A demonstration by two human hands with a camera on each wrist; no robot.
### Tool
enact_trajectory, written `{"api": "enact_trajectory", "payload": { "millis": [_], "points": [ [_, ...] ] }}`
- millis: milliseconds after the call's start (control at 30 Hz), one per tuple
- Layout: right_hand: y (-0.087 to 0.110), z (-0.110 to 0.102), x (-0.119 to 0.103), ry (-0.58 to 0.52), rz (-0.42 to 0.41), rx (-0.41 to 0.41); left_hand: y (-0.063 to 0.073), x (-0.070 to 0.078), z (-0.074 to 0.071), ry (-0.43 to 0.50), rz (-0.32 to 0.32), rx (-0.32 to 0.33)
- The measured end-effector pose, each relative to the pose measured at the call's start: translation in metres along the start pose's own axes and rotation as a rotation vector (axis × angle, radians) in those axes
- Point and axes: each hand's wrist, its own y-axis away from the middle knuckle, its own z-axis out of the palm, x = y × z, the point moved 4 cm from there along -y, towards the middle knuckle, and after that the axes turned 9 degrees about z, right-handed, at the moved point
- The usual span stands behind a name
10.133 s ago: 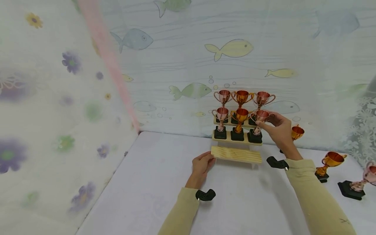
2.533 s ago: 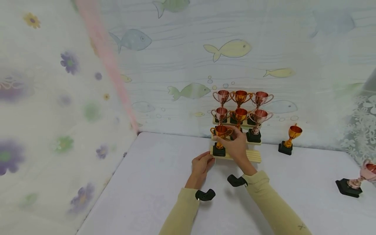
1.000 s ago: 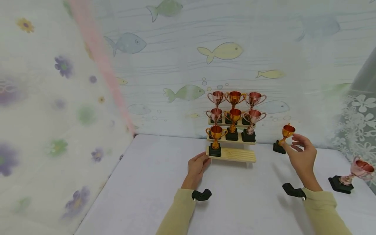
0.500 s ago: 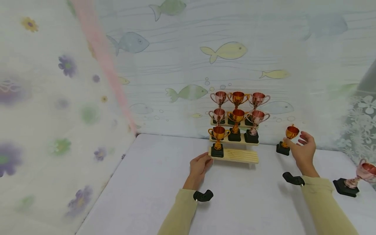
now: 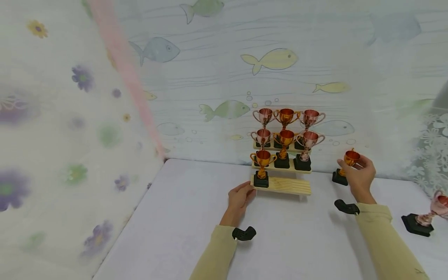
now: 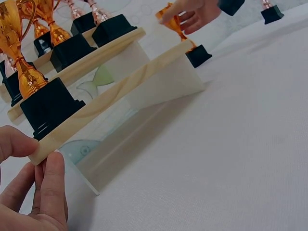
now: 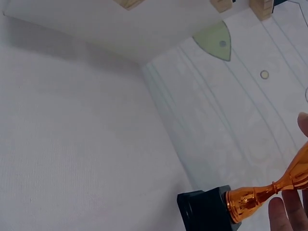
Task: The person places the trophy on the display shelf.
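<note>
My left hand (image 5: 239,198) pinches the left end of the lowest wooden step (image 5: 288,186) of a tiered display stand, thumb above and fingers below in the left wrist view. On that step's left end stands a gold trophy (image 5: 263,158) with a black base. To the right of the stand, my right hand (image 5: 360,177) grips another gold trophy (image 7: 250,198) around its cup, with the thumb on one side and fingers on the other. Its black base (image 5: 340,177) appears to be on the table.
Pink trophies (image 5: 310,139) and gold trophies (image 5: 287,138) fill the two upper steps, three on each. A pink trophy (image 5: 424,219) stands near the table's right side. A fish-patterned curtain (image 5: 210,77) hangs behind the white table (image 5: 175,217).
Earlier my right hand set a pink trophy on the middle step, then a gold one on the lowest step. It has since moved right and closed around another gold trophy. My left hand stays.
</note>
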Motion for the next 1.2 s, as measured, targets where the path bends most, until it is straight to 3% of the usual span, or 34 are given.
{"api": "enact_trajectory", "payload": {
  "millis": [433, 667, 933, 1200],
  "points": [
    [0.007, -0.01, -0.004, -0.134, -0.087, 0.039, 0.0, -0.003, 0.0, -0.008, -0.011, 0.014],
    [0.007, -0.014, -0.001, -0.131, -0.131, 0.045, 0.0, -0.002, 0.0, 0.004, -0.001, 0.017],
    [0.012, -0.021, 0.004, -0.106, -0.124, 0.055, 0.0, -0.002, -0.001, 0.004, -0.012, 0.017],
    [0.021, -0.027, 0.004, -0.138, -0.225, 0.081, 0.0, -0.001, 0.0, 0.009, -0.008, 0.016]
  ]
}}
